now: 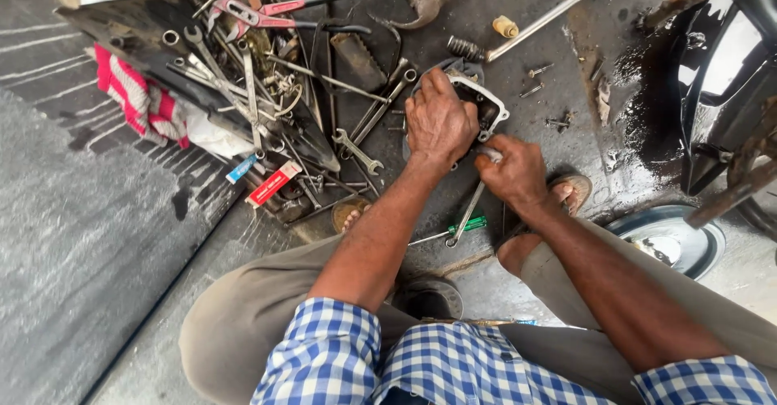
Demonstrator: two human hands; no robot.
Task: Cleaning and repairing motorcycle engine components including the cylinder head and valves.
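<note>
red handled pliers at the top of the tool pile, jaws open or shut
Open: the red-handled metal pliers lie flat on the tool pile, their two handles spread apart toward the right; the jaw tips themselves are too cluttered to tell.
</note>
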